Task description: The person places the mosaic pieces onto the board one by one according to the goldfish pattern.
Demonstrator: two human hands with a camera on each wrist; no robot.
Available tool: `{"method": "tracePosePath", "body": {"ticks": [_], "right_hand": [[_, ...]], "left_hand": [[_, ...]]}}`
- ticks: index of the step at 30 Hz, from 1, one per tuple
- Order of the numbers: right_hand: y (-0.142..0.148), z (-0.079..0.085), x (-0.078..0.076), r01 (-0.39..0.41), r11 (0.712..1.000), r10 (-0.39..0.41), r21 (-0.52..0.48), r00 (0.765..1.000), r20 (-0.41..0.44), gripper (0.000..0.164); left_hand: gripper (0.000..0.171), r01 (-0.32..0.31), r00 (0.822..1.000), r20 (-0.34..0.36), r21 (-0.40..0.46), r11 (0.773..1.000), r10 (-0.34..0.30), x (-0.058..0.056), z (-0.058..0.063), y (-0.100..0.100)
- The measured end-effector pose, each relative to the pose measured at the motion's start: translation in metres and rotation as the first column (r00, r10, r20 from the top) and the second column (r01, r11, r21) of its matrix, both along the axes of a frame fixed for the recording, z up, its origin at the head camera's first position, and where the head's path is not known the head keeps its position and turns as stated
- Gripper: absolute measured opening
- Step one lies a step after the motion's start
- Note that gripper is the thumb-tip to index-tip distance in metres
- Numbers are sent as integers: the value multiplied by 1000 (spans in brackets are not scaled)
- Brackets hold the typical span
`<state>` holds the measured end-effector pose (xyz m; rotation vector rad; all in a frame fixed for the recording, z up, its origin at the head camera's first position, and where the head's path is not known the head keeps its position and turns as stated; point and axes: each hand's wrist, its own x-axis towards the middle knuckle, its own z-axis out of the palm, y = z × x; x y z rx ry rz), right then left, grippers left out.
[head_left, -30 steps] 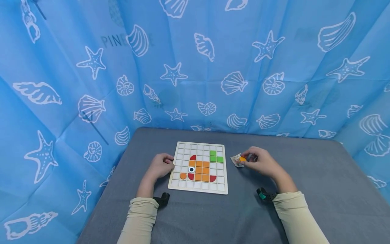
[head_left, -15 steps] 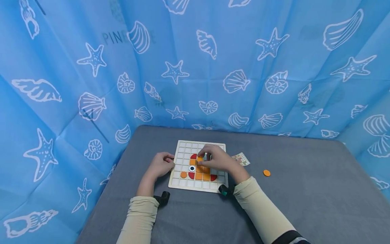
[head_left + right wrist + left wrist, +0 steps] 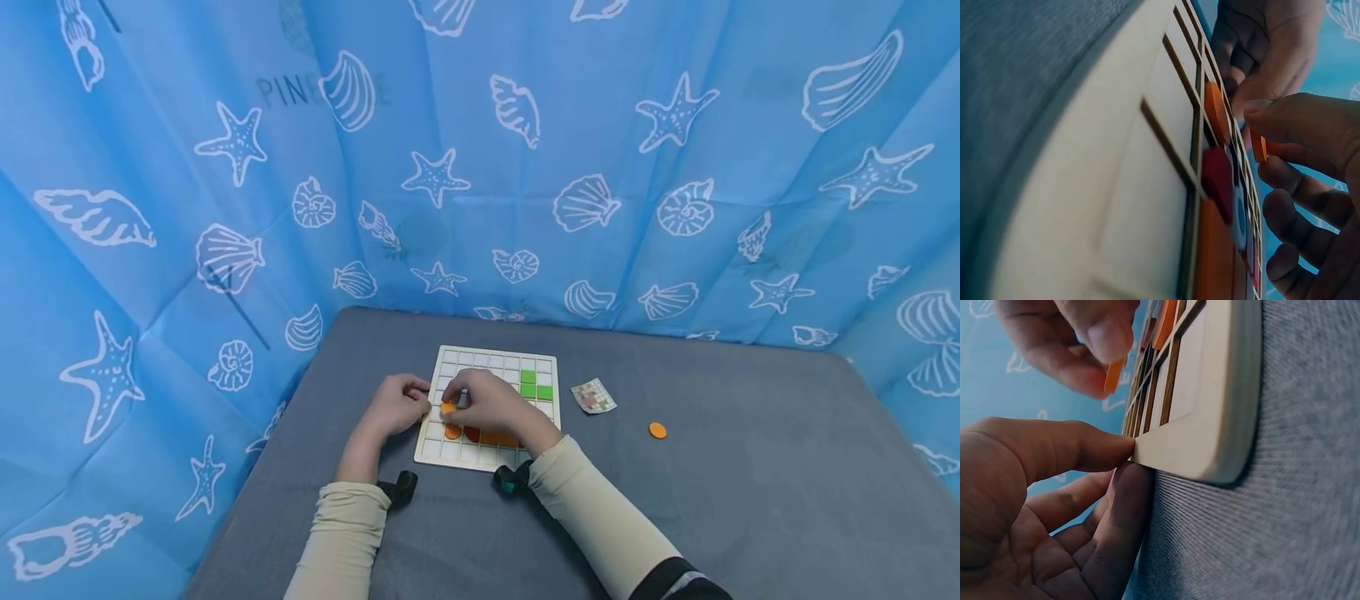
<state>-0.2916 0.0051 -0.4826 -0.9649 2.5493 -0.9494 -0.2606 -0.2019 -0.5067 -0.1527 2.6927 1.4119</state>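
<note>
My left hand (image 3: pixel 393 404) pinches the left edge of a wooden grid board (image 3: pixel 444 451), fingertips right at the rim in the left wrist view. Over the board's left side, my right hand (image 3: pixel 487 406) pinches a small orange tile (image 3: pixel 1259 147) between thumb and forefinger. The tile is held on edge, close above the grid. Just below it in the head view, an orange disc (image 3: pixel 452 432) sits on the board. A red piece (image 3: pixel 1217 181), a white eye piece (image 3: pixel 1240 219) and orange squares (image 3: pixel 498 438) lie beside it, partly hidden by my right hand. Green squares (image 3: pixel 528 390) fill cells at upper right.
A small printed pattern card (image 3: pixel 593 396) lies right of the board, and a loose orange disc (image 3: pixel 657 430) rests farther right on the grey tabletop (image 3: pixel 750 467). Behind the table hangs a blue curtain (image 3: pixel 480 208) with shell prints.
My right hand has carried the orange tile left from beside the card, across the board to its left side. The card and loose disc have come into full view. My left hand stays put.
</note>
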Motion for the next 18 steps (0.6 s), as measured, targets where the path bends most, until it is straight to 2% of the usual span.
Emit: {"method": "tracePosePath", "body": {"ticks": [8,18], "right_hand": [[-10,0,3,-12,1000,12,21,1000,16,21],[-9,-1,2,0,999,0,51,1000,0,21]], "left_hand": [[28,8,1000,0,11,1000,-8,0,-1,-2],[29,9,1000,-1,19,1000,-9,-1,-2,-2]]}}
